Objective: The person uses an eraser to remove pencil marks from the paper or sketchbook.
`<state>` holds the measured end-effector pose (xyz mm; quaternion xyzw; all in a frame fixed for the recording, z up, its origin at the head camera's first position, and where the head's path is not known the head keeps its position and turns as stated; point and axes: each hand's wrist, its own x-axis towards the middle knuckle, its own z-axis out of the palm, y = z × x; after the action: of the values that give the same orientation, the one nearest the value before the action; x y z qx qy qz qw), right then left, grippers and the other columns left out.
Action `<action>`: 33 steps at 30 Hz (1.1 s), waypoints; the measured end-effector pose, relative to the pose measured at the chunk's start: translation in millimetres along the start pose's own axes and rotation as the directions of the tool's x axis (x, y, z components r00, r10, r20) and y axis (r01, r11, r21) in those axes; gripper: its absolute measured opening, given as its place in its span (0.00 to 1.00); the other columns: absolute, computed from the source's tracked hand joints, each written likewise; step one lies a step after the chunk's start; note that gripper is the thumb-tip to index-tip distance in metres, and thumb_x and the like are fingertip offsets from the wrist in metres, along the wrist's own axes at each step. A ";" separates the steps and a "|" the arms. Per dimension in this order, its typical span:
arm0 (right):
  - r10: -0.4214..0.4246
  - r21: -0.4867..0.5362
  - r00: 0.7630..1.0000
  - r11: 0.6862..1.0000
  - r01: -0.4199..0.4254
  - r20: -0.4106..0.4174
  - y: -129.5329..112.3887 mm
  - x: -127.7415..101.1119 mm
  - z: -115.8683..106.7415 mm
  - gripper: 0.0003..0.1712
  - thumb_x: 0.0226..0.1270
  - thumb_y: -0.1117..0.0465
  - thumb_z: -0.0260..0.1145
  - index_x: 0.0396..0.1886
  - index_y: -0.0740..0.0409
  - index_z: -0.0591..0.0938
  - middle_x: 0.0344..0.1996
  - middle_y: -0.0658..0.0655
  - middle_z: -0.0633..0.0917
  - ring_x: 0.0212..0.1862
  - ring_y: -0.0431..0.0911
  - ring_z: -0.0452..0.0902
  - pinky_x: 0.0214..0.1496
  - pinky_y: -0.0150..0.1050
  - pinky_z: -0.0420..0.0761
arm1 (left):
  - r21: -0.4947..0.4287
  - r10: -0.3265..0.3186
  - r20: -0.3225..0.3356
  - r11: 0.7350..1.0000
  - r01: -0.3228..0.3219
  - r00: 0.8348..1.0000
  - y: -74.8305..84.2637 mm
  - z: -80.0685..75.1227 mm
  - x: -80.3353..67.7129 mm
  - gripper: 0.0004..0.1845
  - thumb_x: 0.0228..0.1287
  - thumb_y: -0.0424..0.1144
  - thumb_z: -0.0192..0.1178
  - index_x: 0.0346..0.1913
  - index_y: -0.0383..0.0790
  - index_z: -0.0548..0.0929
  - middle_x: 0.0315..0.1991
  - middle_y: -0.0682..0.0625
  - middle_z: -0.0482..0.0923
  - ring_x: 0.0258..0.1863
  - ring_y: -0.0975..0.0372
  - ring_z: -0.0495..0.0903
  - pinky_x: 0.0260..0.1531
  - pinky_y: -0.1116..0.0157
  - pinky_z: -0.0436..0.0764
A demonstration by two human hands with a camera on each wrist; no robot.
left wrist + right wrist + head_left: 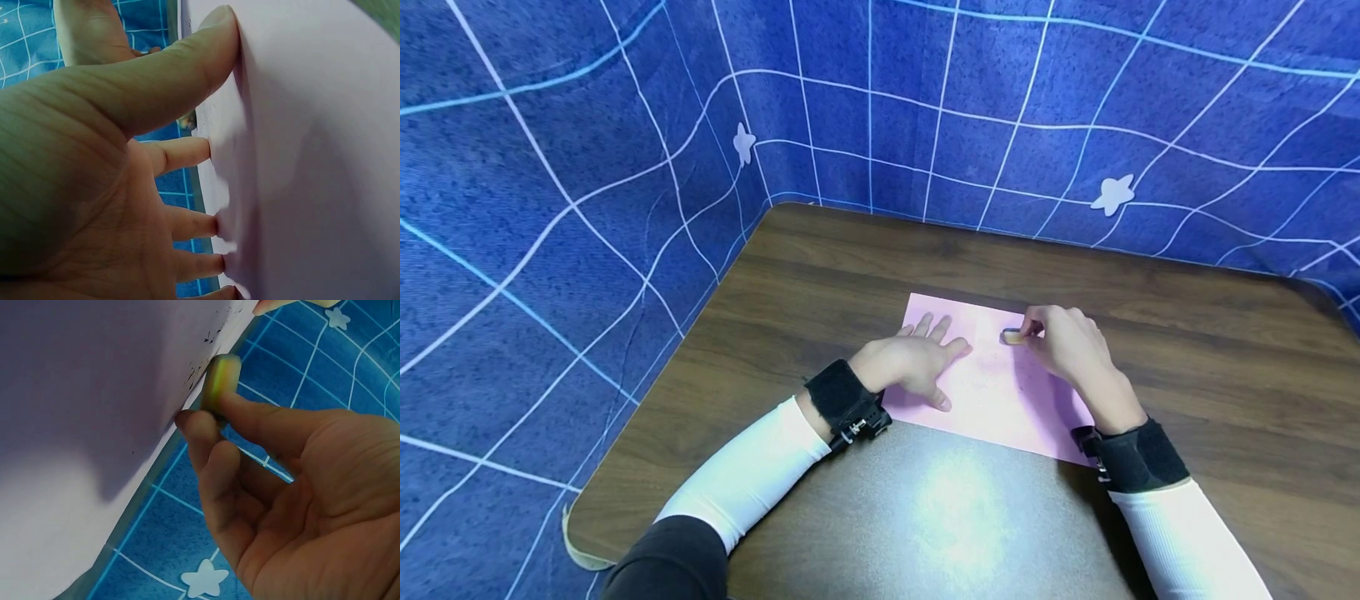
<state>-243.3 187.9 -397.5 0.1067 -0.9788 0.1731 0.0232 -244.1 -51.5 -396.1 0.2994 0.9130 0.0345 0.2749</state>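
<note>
Well, hands (both) pin paper (1000,392) mid-table (1225,375).

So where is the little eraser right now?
In the head view the eraser sits on the pink paper near its far edge, pinched by the right hand, just right of the left hand.

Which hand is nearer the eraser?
Right. The right hand pinches the eraser against the pink paper; the left hand presses flat on the paper, apart from the eraser, to its left.
</note>
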 end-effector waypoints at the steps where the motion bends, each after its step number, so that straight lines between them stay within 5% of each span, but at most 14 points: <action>1: 0.000 -0.012 1.000 1.000 0.000 0.005 0.0 0.1 0.0 0.04 0.63 0.64 0.69 0.32 0.52 0.88 0.34 0.56 0.90 0.32 0.56 0.82 0.31 0.55 0.79 | -0.002 -0.002 0.003 1.000 0.002 1.000 0.2 -0.2 -0.3 0.49 0.60 0.60 0.70 0.80 0.59 0.55 0.84 0.37 0.31 0.83 0.40 0.31 0.82 0.43 0.44; 12: 0.028 -0.099 0.999 0.995 -0.024 0.044 0.0 -1.6 -1.3 0.08 0.60 0.66 0.68 0.27 0.48 0.87 0.29 0.58 0.87 0.29 0.56 0.79 0.25 0.51 0.77 | 0.013 0.024 0.009 1.000 -0.024 1.000 1.5 -1.7 -1.0 0.50 0.61 0.60 0.70 0.81 0.58 0.55 0.85 0.38 0.31 0.83 0.41 0.31 0.82 0.41 0.45; 18: 0.036 -0.069 0.999 0.997 -0.034 0.038 -2.1 -1.6 -0.2 0.07 0.61 0.65 0.69 0.27 0.48 0.87 0.27 0.56 0.85 0.29 0.55 0.78 0.25 0.49 0.76 | 0.037 0.081 -0.051 0.996 -0.079 0.995 -5.1 -5.0 1.4 0.47 0.61 0.60 0.70 0.79 0.55 0.62 0.84 0.37 0.43 0.82 0.37 0.40 0.80 0.40 0.49; 22: 0.039 -0.067 0.998 0.997 -0.035 0.054 -4.9 -0.4 1.1 0.06 0.64 0.61 0.71 0.27 0.48 0.86 0.27 0.55 0.84 0.29 0.54 0.77 0.25 0.49 0.76 | 0.079 0.137 -0.150 0.989 -0.127 0.979 -9.6 -2.1 7.6 0.41 0.65 0.61 0.65 0.77 0.53 0.66 0.82 0.39 0.52 0.81 0.39 0.49 0.79 0.40 0.54; 26: 0.035 -0.071 0.997 0.997 -0.030 0.066 -9.5 3.1 4.3 0.06 0.65 0.57 0.72 0.27 0.47 0.86 0.27 0.55 0.85 0.30 0.54 0.79 0.25 0.51 0.77 | 0.106 0.208 -0.248 0.977 -0.187 0.946 -11.5 7.7 14.7 0.40 0.69 0.63 0.60 0.79 0.54 0.63 0.82 0.41 0.53 0.82 0.42 0.51 0.79 0.41 0.57; 29: 0.031 -0.073 0.996 0.997 -0.025 0.085 -13.4 4.8 5.4 0.09 0.67 0.53 0.71 0.26 0.47 0.85 0.24 0.53 0.83 0.29 0.52 0.78 0.25 0.50 0.76 | 0.074 0.243 -0.266 0.970 -0.231 0.933 -9.2 15.6 15.1 0.41 0.71 0.66 0.55 0.81 0.56 0.58 0.83 0.41 0.50 0.83 0.42 0.48 0.79 0.41 0.55; 33: 0.031 -0.072 0.992 0.997 -0.022 0.125 -19.1 6.4 4.0 0.14 0.69 0.46 0.70 0.26 0.46 0.86 0.23 0.52 0.83 0.30 0.52 0.79 0.28 0.50 0.76 | 0.027 0.248 -0.239 0.968 -0.249 0.939 -8.9 21.2 12.4 0.42 0.72 0.68 0.51 0.82 0.56 0.56 0.84 0.43 0.47 0.83 0.44 0.45 0.80 0.42 0.52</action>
<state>-245.4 167.7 -394.4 0.1037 -0.9852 0.1318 -0.0369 -246.0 -54.0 -422.0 0.4052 0.8944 0.1067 0.1566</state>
